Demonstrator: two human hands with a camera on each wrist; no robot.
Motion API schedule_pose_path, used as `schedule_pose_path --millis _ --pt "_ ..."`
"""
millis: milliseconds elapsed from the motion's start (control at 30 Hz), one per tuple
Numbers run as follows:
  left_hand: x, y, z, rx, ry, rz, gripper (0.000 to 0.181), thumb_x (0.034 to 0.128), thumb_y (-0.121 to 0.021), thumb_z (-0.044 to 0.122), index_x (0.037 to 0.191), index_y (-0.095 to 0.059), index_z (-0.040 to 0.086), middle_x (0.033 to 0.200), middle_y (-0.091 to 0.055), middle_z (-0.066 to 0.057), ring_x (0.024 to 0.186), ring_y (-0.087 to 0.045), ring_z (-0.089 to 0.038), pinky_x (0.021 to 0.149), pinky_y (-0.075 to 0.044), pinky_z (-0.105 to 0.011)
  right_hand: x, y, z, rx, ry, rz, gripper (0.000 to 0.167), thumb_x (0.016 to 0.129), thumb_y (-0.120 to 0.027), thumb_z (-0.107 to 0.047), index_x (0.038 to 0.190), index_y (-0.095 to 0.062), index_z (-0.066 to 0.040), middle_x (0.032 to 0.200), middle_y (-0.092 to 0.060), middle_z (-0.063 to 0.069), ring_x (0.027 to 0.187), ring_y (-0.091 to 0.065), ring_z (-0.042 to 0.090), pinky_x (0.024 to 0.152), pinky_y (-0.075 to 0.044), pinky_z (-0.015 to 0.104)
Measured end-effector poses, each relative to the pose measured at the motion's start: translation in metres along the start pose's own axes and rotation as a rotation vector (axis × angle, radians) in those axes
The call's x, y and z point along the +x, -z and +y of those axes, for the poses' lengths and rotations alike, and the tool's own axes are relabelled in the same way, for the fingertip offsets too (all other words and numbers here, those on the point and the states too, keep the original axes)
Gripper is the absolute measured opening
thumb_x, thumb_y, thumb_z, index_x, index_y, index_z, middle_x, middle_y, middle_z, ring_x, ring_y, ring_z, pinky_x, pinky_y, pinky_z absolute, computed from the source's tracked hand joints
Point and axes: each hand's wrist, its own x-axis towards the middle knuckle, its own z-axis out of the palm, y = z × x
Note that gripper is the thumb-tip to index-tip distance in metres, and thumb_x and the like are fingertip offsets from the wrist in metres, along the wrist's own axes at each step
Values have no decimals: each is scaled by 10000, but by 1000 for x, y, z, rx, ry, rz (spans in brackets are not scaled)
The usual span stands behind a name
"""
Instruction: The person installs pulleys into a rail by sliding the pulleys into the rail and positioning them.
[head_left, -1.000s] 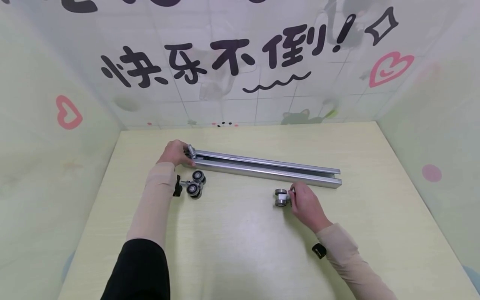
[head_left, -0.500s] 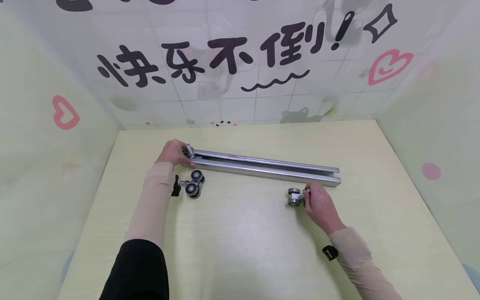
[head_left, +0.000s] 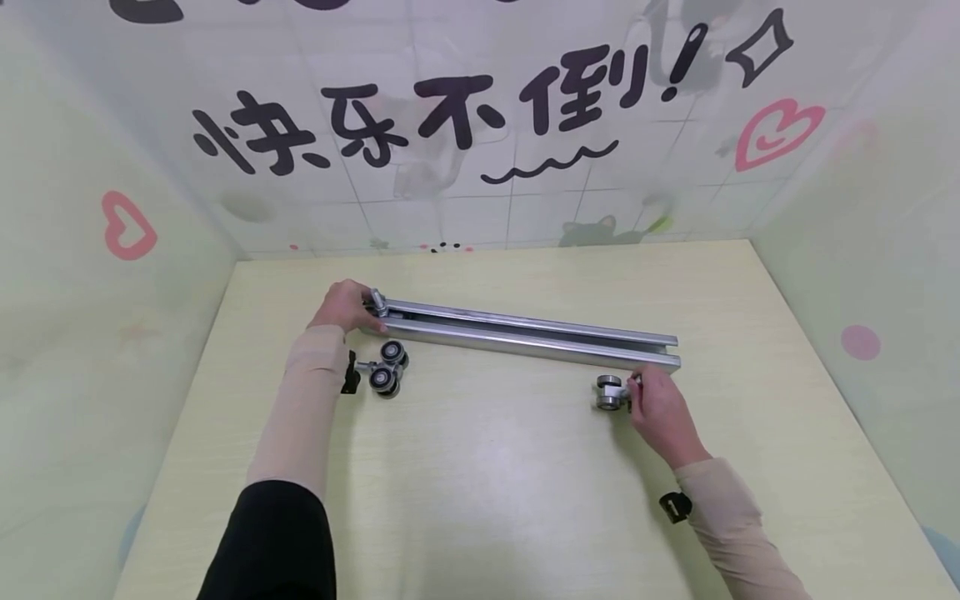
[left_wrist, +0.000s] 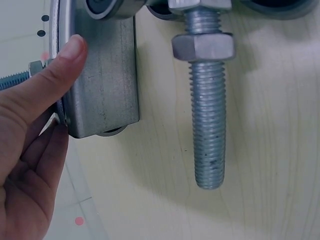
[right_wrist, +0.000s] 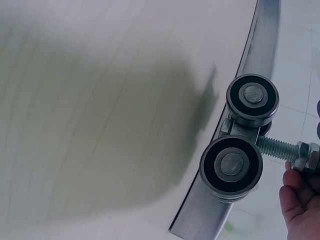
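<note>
Left hand [head_left: 343,307] at the left end of the slotted steel rail [head_left: 525,350], thumb against the side wall and fingers behind, pinching it. Right hand [head_left: 663,412] pinches the nut end of the threaded bolt [right_wrist: 277,147] on a roller trolley [head_left: 609,393]; fingers drawn together, not spread.

Key relation: rail lies beyond the right hand, long axis running left to right, right end angled slightly nearer the person. Held trolley sits on the near side, just short of that right end, wheels pointing left, bolt right; appears lifted off the tabletop [head_left: 480,500]. Right hand is the nearer to the rail's right end.

Also noted: second trolley [head_left: 379,303] in the rail's left end, bolt projecting upward; spare trolley [head_left: 387,368] on the tabletop beside the left wrist.
</note>
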Motion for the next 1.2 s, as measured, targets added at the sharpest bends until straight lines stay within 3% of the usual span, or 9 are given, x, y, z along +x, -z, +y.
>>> schedule_pose_path --millis 200,500,1200 --pt "-1 0 0 -9 -7 6 366 629 -808 106 946 -656 4 1096 -609 -226 879 -550 -284 801 -468 -396 -3 5 8 -8 -55 -18 102 805 -561 78 873 -485 80 724 -490 136 642 -444 238 582 -422 375" --pt "-6 1 7 -3 2 2 376 647 -797 98 973 -646 -10 1142 -581 -244 946 -544 -316 871 -448 -438 -7 14 19 -19 -72 -18 97 811 -546 82 872 -471 86 737 -478 149 653 -437 238 583 -417 382" --pt "-6 1 6 5 -7 2 364 644 -801 101 955 -649 -13 1076 -612 -234 861 -538 -280 786 -467 -393 -16 32 44 -33 -181 -29 91 829 -517 92 889 -464 136 784 -494 229 683 -460 302 612 -425 430"
